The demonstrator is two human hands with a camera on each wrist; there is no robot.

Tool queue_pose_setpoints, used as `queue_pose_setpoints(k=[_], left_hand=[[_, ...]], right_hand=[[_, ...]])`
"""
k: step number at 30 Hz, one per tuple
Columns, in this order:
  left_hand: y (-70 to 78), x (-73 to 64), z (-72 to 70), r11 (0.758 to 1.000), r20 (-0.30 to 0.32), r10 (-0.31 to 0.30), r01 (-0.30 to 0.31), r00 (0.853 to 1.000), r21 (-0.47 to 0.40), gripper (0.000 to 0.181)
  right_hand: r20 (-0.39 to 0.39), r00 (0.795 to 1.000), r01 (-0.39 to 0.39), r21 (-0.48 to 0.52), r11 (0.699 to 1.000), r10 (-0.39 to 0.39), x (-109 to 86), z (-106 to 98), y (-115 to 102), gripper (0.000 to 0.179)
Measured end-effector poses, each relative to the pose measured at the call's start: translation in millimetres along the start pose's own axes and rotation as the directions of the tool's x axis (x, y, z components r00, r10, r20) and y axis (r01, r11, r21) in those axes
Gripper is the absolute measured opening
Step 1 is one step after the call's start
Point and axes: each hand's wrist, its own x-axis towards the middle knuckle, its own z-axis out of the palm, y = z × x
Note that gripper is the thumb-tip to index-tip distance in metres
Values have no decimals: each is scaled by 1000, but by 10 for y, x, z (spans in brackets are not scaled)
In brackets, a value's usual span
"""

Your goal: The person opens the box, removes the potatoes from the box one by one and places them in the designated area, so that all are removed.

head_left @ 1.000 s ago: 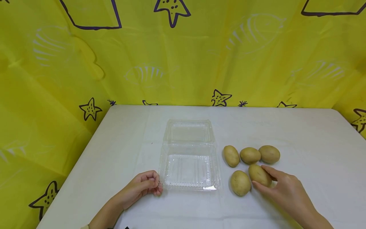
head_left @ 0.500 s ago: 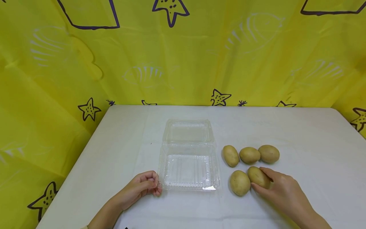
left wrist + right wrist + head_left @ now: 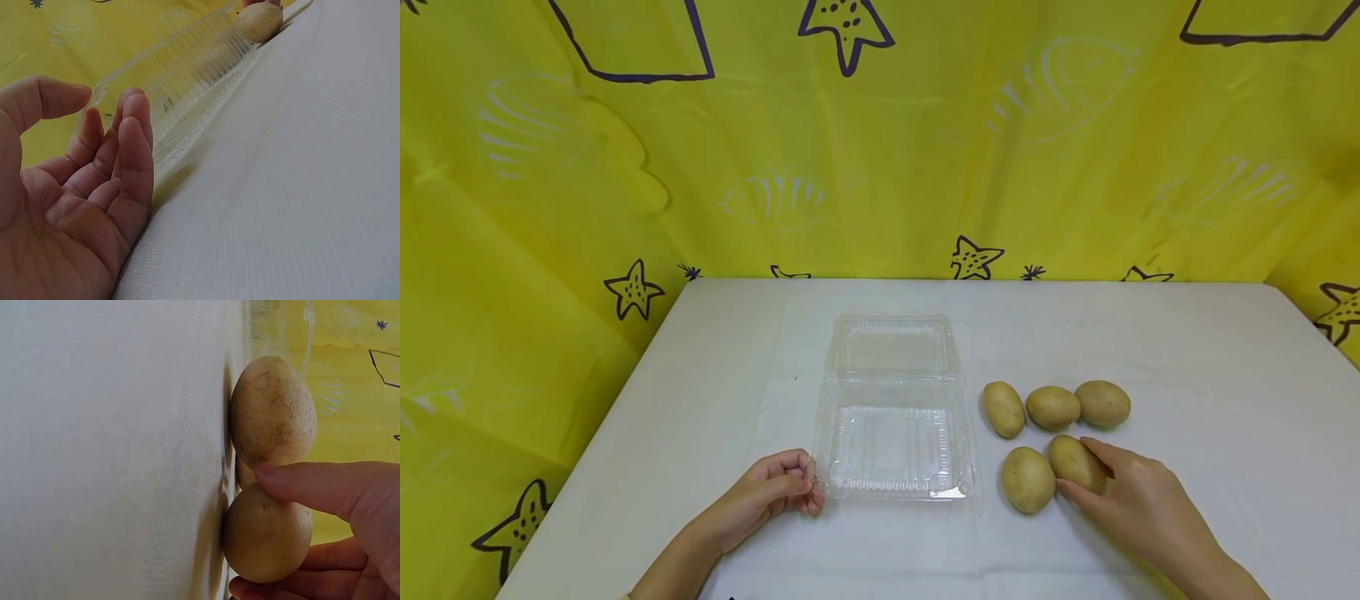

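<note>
A clear plastic clamshell container (image 3: 891, 479) lies with its lid folded back on the white table. My left hand (image 3: 782, 482) pinches the front left corner of its rim between thumb and index finger, the other fingers curving below. To the right, my right hand (image 3: 1138, 496) grips a potato (image 3: 1077, 462) from the side, thumb at the front and fingers behind. That potato rests close beside a front left potato (image 3: 1028, 480), and the thumb tip is right at both in the right wrist view. The far side of the gripped potato is hidden by the fingers.
Behind the gripped potato, several more form a row: a left potato (image 3: 1003, 409), a middle potato (image 3: 1053, 407) and a right potato (image 3: 1102, 404). A yellow patterned curtain (image 3: 880, 167) hangs behind the table (image 3: 737, 350) and along its sides.
My right hand has shifted the gripped potato slightly toward the front, away from the back row and beside the front left potato. The left hand and container have stayed in place.
</note>
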Motion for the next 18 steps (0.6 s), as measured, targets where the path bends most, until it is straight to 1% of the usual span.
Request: queue_pose_setpoints(k=[4,8,11,18], left_hand=[[0,0,1,1000,3,2,-2,1000,-5,11],[4,1,1,1000,7,5,-5,1000,-10,11],[8,2,0,1000,7,4,-4,1000,-15,11],[12,3,-1,1000,7,-1,1,1000,-25,11]], right_hand=[[48,998,-36,-6,999,36,-4,-13,-7,55],[80,995,-59,-11,998,59,-10,-25,-10,59],[94,993,-67,-17,998,68,-13,-32,-12,62],[127,989,-71,-46,996,77,-16,-79,-6,75]])
